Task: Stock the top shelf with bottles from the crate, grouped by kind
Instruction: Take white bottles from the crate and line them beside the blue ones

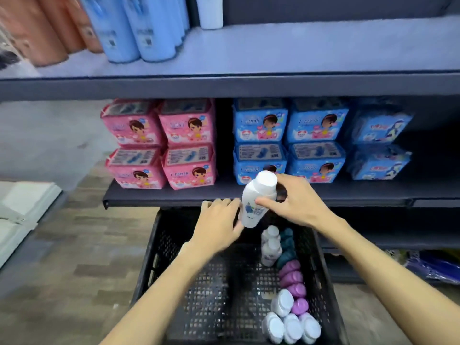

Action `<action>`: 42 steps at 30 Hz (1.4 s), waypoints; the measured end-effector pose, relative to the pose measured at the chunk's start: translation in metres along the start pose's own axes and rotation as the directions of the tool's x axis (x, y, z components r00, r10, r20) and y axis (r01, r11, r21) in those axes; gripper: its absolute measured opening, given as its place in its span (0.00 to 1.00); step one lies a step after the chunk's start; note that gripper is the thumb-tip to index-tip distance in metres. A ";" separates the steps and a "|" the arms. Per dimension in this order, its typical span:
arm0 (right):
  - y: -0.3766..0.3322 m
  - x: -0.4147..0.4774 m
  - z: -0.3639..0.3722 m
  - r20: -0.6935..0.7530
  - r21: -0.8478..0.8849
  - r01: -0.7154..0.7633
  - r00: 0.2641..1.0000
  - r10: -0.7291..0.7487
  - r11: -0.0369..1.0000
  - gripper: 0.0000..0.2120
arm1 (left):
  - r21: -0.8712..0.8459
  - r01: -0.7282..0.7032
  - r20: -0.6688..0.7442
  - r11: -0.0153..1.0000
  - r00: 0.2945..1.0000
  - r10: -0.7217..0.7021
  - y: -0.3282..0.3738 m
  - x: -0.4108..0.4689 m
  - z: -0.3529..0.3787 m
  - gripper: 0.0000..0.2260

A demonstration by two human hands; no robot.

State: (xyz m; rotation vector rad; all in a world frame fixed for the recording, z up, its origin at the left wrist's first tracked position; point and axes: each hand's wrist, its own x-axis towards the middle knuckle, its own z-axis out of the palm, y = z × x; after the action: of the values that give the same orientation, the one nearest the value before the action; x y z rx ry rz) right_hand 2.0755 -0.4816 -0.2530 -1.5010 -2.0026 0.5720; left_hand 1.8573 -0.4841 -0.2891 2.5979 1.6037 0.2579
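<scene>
White bottle [258, 197]: clamped between thumb and fingers of right hand [296, 202], likely for shelving; left hand [219, 220] beside base, grip indiscernible.

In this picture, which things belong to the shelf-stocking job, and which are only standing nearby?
Belong to the job: white bottle in the right hand; left hand beside its base; black crate with purple bottles and teal bottles; top shelf with blue bottles.

Only nearby: pink packs and blue packs on the middle shelf.
</scene>
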 end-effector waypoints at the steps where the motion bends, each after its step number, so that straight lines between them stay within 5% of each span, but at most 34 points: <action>1: -0.013 0.006 -0.014 -0.030 0.000 0.031 0.999 -0.031 1.000 0.24 | 0.008 -0.015 -0.038 1.000 0.999 0.015 0.000 0.005 -0.017 0.12; 8: -0.089 0.030 -0.101 -0.191 -0.022 0.163 0.968 -0.164 0.986 0.13 | 0.073 -0.119 -0.278 0.990 0.951 0.135 0.013 0.023 -0.126 0.11; 20: -0.172 0.074 -0.225 -0.317 -0.141 0.343 0.873 -0.371 0.929 0.14 | 0.264 -0.172 -0.498 0.949 0.819 0.287 0.028 0.048 -0.269 0.14; 27: -0.187 0.110 -0.244 -0.299 -0.219 0.333 0.872 -0.388 0.917 0.16 | 0.280 -0.140 -0.579 0.950 0.765 0.283 0.031 0.065 -0.314 0.13; 37: -0.180 0.138 -0.233 -0.317 -0.150 0.242 0.907 -0.278 0.959 0.14 | 0.260 -0.118 -0.573 0.958 0.780 0.251 0.028 0.076 -0.319 0.13; 42: -0.159 0.132 -0.215 -0.234 -0.149 0.158 0.954 -0.190 0.976 0.24 | 0.218 -0.131 -0.557 0.967 0.797 0.233 0.020 0.079 -0.298 0.14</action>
State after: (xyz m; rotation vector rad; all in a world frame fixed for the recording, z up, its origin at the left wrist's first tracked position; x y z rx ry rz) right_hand 2.0759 -0.3988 0.0333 -1.3737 -1.9790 0.1759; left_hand 1.8551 -0.4296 0.0150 2.9993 1.5612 1.0738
